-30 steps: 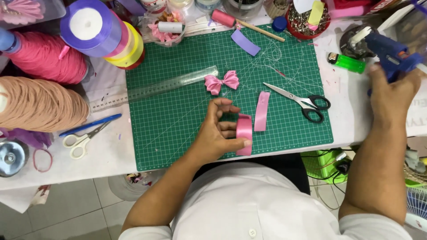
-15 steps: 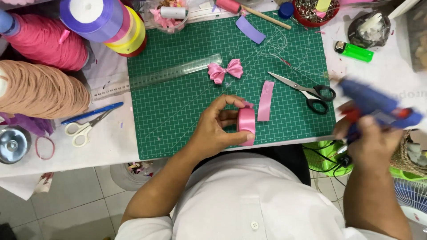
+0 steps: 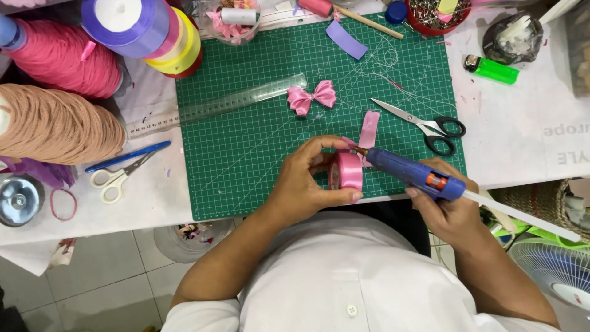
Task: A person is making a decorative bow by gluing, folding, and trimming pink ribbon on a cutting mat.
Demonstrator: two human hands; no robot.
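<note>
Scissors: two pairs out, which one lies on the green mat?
The black-handled scissors, open on the mat right of the bow. The blue-and-white scissors lie off it, on the table at left.

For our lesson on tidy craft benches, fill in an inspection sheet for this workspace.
Surface: green cutting mat on a white table.
Job's things: pink ribbon loop, blue glue gun with its nozzle at the loop.
Clutter: pink bow, black scissors, clear ruler, green lighter, ribbon spools.
Grippers: left hand holds the loop; right hand holds the gun.
Cables: nothing seen.
Surroundings: tiled floor, fan.
</note>
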